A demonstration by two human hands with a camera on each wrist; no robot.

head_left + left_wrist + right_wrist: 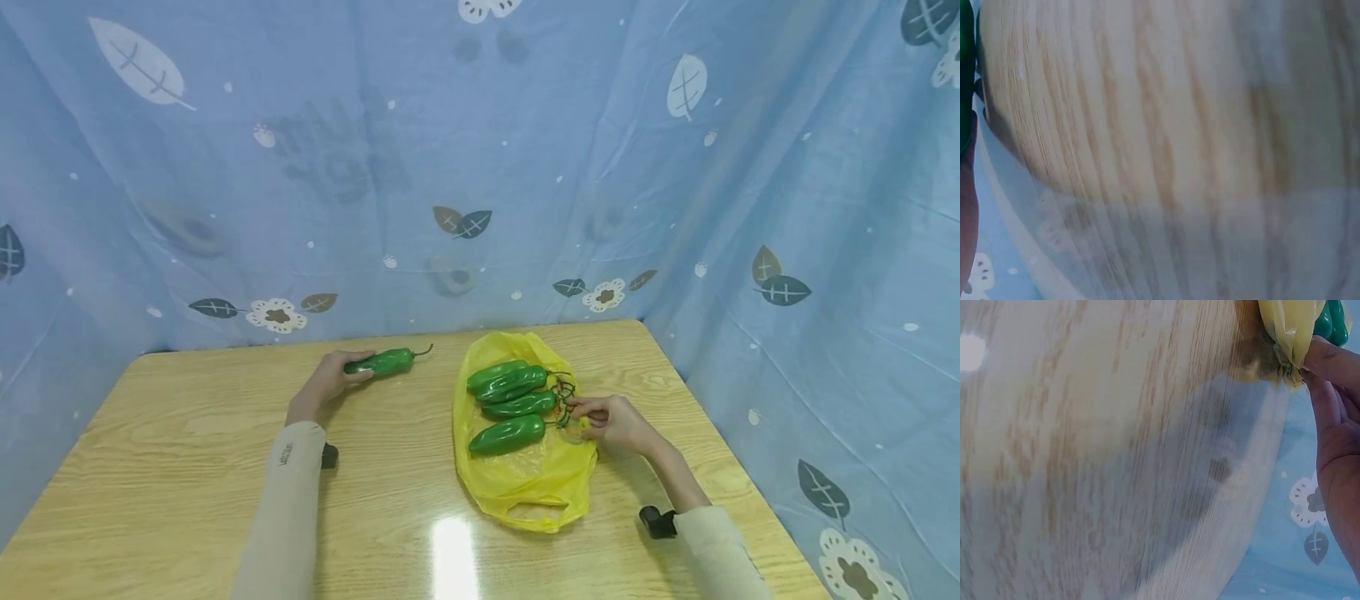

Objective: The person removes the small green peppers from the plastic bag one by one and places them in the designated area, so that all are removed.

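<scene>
My left hand [327, 383] grips a long green pepper [388, 362] by its blunt end, left of the bag. Its thin stem points right. In the left wrist view, only a strip of green pepper [966, 75] shows at the edge. A yellow plastic bag [517, 487] lies flat with several green peppers [510, 435] on it, their stems bunched toward the right. At the bag's right edge, beside those stems, my right hand [617, 423] pinches the yellow plastic between thumb and fingers. The right wrist view shows the gathered bag [1288, 337] at the fingertips.
The wooden table [187, 467] carries the bag on its right half. A blue patterned curtain [360, 167] hangs behind the table and along its sides. Bright glare marks the table's front. A small black wrist device [657, 522] sits at the right cuff.
</scene>
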